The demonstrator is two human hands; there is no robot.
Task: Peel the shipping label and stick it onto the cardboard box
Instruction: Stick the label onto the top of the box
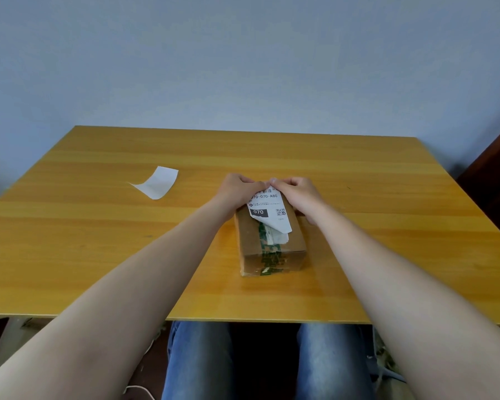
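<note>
Knees (202, 359) in blue jeans show under the near edge of the table (98, 255). On the table stands the box (272, 249), its near end taped green. Both hands meet at the box's far end: left hand (237, 189) and right hand (298, 194) each pinch the label's (267, 210) far edge, its near corner curling up off the box top. Left of the box, well apart, lies a white backing sheet (156, 183).
</note>
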